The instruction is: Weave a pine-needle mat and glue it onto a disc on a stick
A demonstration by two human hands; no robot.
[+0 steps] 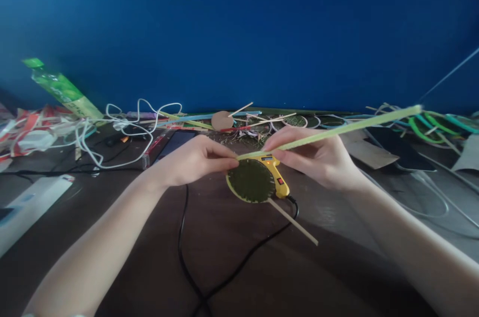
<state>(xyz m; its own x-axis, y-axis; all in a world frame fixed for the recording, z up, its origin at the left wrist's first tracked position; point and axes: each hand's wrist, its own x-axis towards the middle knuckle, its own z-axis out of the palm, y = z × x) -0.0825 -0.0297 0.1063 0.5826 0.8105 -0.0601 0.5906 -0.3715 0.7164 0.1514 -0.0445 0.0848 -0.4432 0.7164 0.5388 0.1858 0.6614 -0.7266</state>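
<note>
In the head view I hold a small round fan-like piece, a dark green disc (251,182) with a yellow edging and a thin pale stick (295,223) pointing down to the right. My left hand (200,159) pinches the disc's upper left edge together with the end of a yellow-green strip (348,127). The strip runs along the top edge and stretches out free to the upper right. Thumb and fingers of my right hand (310,157) are closed on the strip near the disc. Just behind the disc lies a yellow hot glue gun (281,182), its nozzle hidden.
A black cord (183,237) loops across the dark table. A white power strip (35,209) lies at the left, near tangled white cable (108,145) and a tilted green bottle (62,87). Strips, a cardboard disc (222,121) and scraps line the back; coloured rings (430,127) lie at right.
</note>
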